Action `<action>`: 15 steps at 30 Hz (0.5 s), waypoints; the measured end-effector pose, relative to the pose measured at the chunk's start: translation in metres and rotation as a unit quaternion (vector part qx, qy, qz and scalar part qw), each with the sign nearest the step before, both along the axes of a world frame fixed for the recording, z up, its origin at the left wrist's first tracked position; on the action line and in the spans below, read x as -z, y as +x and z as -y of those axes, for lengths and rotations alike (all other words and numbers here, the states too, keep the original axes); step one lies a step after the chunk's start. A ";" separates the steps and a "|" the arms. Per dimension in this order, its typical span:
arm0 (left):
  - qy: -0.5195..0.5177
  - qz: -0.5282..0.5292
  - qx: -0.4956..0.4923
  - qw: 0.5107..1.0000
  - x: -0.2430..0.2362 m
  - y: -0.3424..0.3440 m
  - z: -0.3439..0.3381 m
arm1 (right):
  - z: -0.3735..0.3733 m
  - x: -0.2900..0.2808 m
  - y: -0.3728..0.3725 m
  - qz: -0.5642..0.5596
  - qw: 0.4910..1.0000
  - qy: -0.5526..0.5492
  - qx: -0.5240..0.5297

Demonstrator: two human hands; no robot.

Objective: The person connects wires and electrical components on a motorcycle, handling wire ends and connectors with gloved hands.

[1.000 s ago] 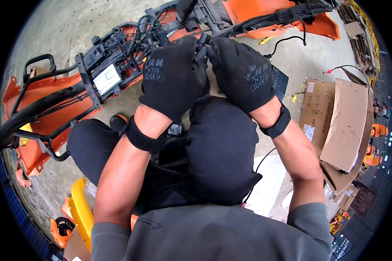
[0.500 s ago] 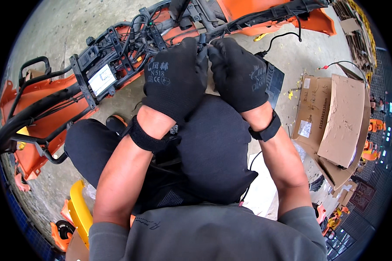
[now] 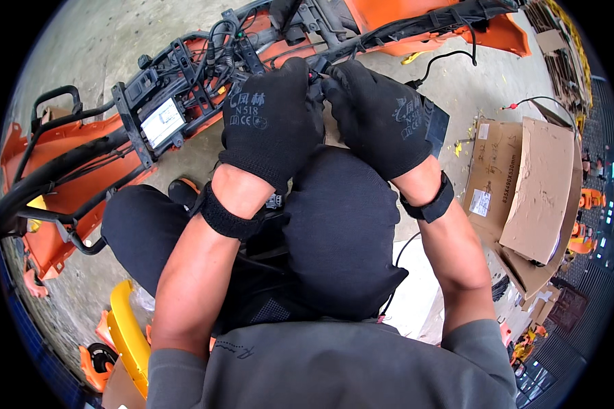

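Note:
Both of my hands, in black gloves, are raised above my knee near the upper middle. My left hand [image 3: 274, 121] has its fingers closed on a small dark connector-like part [image 3: 315, 72], too small to make out clearly. My right hand [image 3: 381, 119] pinches at the same part from the right, its fingertips close to my left hand's. Just beyond them lies the orange and black vehicle frame [image 3: 344, 48], with bundled black cables [image 3: 222, 51] and a silver labelled box [image 3: 162, 123]. A black panel [image 3: 435, 126] is partly hidden behind my right hand.
An open cardboard box [image 3: 535, 191] lies on the concrete floor at the right, with stacked cardboard [image 3: 549, 41] behind it. Orange body panels [image 3: 61, 170] flank the frame at left. A yellow panel [image 3: 129, 327] lies at lower left, and a black cable loops at right.
My hands have shifted slightly, the right one moving a little left and then back right. Both stay closed around the small part, whose visible top has changed angle between them.

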State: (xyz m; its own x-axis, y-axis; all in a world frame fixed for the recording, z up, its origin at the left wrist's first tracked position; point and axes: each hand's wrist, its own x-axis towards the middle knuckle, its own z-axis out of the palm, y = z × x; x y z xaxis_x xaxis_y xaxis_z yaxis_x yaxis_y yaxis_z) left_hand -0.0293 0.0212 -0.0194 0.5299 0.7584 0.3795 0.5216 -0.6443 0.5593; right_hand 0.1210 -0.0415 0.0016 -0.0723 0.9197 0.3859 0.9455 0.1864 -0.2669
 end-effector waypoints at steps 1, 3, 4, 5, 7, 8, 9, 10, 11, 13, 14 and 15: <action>-0.001 0.002 0.001 1.000 0.000 0.000 0.000 | 0.000 0.001 0.000 -0.002 1.000 0.004 0.001; 0.023 0.004 0.007 1.000 0.000 0.003 0.001 | 0.001 0.002 0.000 -0.005 1.000 0.019 0.013; 0.034 0.006 0.009 0.999 0.000 0.005 0.001 | 0.001 0.004 -0.001 -0.006 0.999 0.029 0.023; 0.020 0.002 0.002 1.000 -0.001 0.007 0.003 | 0.002 0.005 -0.001 -0.006 0.999 0.040 0.034; -0.009 -0.004 -0.012 1.000 -0.002 0.011 0.006 | 0.004 0.008 -0.005 -0.027 0.997 0.043 0.052; -0.009 -0.005 -0.008 1.000 -0.002 0.011 0.006 | 0.005 0.010 -0.006 -0.039 0.996 0.044 0.062; -0.009 -0.007 -0.005 1.000 -0.002 0.012 0.005 | 0.006 0.011 -0.006 -0.049 0.996 0.037 0.071; -0.009 -0.008 -0.001 1.000 -0.002 0.013 0.005 | 0.006 0.013 -0.005 -0.059 0.995 0.030 0.079; -0.005 -0.012 0.002 1.000 -0.003 0.014 0.005 | 0.007 0.013 -0.004 -0.067 0.994 0.024 0.087; 0.001 -0.019 0.010 1.000 -0.004 0.014 0.005 | 0.007 0.015 -0.005 -0.094 0.991 0.026 0.089; 0.004 -0.015 0.009 1.000 -0.003 0.014 0.005 | 0.007 0.016 -0.006 -0.109 0.990 0.027 0.088; 0.007 -0.011 0.008 1.000 -0.001 0.014 0.006 | 0.007 0.016 -0.006 -0.114 0.989 0.029 0.090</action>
